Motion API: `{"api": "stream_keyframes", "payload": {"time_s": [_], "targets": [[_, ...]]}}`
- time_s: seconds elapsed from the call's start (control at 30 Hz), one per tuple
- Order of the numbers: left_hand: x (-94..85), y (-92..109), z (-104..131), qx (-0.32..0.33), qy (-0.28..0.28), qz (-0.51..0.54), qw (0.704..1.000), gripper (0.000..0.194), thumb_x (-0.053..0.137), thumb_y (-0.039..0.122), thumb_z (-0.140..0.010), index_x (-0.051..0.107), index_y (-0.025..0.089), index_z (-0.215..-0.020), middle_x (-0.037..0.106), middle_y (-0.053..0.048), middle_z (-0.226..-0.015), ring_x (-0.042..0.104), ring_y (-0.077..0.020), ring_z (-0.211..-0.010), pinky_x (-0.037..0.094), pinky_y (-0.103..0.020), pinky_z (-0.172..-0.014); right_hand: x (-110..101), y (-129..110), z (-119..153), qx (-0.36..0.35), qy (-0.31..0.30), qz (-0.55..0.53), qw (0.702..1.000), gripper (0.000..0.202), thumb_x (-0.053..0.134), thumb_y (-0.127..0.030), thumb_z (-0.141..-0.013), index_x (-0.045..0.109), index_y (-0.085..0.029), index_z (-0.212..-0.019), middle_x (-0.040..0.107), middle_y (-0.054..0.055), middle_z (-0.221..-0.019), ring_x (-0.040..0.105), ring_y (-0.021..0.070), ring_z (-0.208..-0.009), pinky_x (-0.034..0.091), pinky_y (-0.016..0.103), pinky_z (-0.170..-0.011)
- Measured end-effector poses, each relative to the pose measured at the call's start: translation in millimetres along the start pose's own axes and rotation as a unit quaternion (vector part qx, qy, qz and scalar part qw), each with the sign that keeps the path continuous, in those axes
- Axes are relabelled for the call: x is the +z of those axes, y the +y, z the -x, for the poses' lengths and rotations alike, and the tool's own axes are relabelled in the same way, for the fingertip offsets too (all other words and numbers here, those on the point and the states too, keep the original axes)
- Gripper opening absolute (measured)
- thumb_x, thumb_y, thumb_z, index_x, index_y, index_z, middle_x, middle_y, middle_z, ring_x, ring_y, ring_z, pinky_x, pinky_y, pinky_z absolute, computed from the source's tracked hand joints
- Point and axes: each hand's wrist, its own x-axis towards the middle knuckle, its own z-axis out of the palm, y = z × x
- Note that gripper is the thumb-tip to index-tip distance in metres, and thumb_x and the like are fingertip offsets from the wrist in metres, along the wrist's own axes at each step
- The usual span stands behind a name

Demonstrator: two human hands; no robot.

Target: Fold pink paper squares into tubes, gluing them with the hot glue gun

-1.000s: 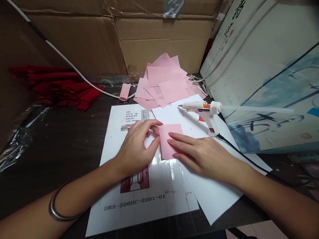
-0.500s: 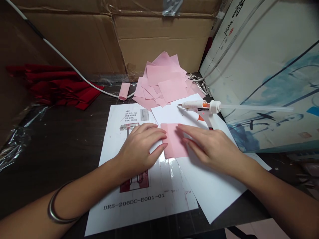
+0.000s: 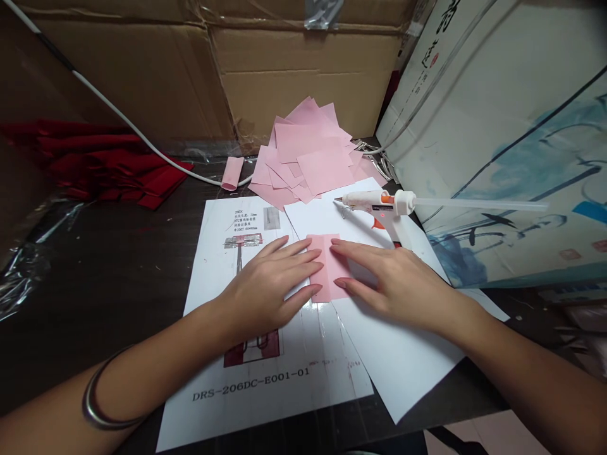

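A pink paper piece (image 3: 327, 268) lies over the overlap of a printed sheet (image 3: 190, 354) and a blank white sheet (image 3: 403, 360), with a crease running down it. My left hand (image 3: 270, 284) rests on its left edge with fingers spread. On its right part lie the fingertips of my right hand (image 3: 384, 275), thumb and fingers apart. Just behind my right hand, a white glue gun (image 3: 379, 205) lies on the blank sheet, its nozzle pointing left and a long clear glue stick out of its back.
Behind the sheets lies a pile of pink squares (image 3: 308, 151), with a small pink roll (image 3: 232, 173) beside it. Red fabric pieces (image 3: 114, 167) and a white cable (image 3: 128, 123) are at the left. Cardboard (image 3: 303, 76) stands behind; a painted panel (image 3: 512, 158) stands right.
My left fingers have spread further over the pink piece's left part. My right fingertips have shifted slightly left on it. The whole view has moved a little.
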Motion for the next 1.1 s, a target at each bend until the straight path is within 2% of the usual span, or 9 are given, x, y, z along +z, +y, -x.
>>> {"api": "stream_keyframes", "payload": {"time_s": [0.13,0.23,0.4,0.6,0.83,1.1], "targets": [[-0.3,0.6,-0.2,0.001,-0.030,-0.015,0.999,0.034,0.047,0.029,-0.096,0.061,0.016,-0.124,0.061,-0.010,-0.132,0.049,-0.0278,-0.131,0.035,-0.054,-0.110,-0.4,-0.1,-0.3,-0.005,0.003,0.004,1.000,0.040,0.053,-0.032,-0.092,0.052,-0.021,-0.131,0.066,0.007,-0.125,0.070,0.0262,-0.094,0.053,0.044,-0.085],[-1.0,1.9,-0.4,0.004,-0.029,-0.033,0.999,0.035,0.046,0.030,-0.096,0.061,0.016,-0.124,0.063,-0.009,-0.130,0.052,-0.0282,-0.128,0.037,-0.053,-0.108,-0.5,0.9,-0.1,-0.005,0.011,0.006,1.000,0.041,0.054,-0.033,-0.092,0.052,-0.021,-0.132,0.065,0.006,-0.127,0.070,0.0264,-0.095,0.054,0.044,-0.083],[-1.7,3.5,-0.5,0.004,-0.021,-0.055,0.998,0.035,0.045,0.030,-0.096,0.061,0.015,-0.124,0.064,-0.010,-0.129,0.055,-0.0285,-0.123,0.039,-0.051,-0.105,-0.5,1.5,-0.2,-0.009,-0.004,0.005,1.000,0.043,0.050,-0.032,-0.093,0.051,-0.020,-0.135,0.058,0.004,-0.137,0.066,0.0278,-0.108,0.054,0.046,-0.089],[-2.4,4.4,-1.2,0.002,-0.026,-0.062,0.998,0.036,0.047,0.032,-0.096,0.060,0.016,-0.125,0.062,-0.011,-0.131,0.054,-0.0290,-0.124,0.038,-0.049,-0.103,-1.8,-0.4,-0.1,-0.004,-0.009,0.007,1.000,0.043,0.050,-0.031,-0.093,0.051,-0.020,-0.135,0.056,0.003,-0.139,0.066,0.0280,-0.107,0.055,0.047,-0.088],[-5.0,5.3,-1.7,-0.002,-0.049,-0.080,0.996,0.038,0.045,0.034,-0.096,0.058,0.018,-0.127,0.058,-0.013,-0.135,0.051,-0.0304,-0.127,0.035,-0.055,-0.102,0.0,-0.9,-1.1,0.002,-0.008,0.002,1.000,0.043,0.050,-0.032,-0.093,0.053,-0.019,-0.134,0.054,0.004,-0.141,0.063,0.0267,-0.115,0.053,0.046,-0.093],[-2.0,3.0,-1.0,0.015,-0.075,-0.083,0.994,0.045,0.040,0.037,-0.098,0.053,0.012,-0.133,0.052,-0.016,-0.141,0.041,-0.0311,-0.137,0.030,-0.057,-0.109,-0.3,-2.1,0.4,-0.004,-0.014,0.012,1.000,0.041,0.049,-0.031,-0.094,0.054,-0.019,-0.132,0.052,0.003,-0.143,0.064,0.0276,-0.113,0.054,0.047,-0.092]]}}
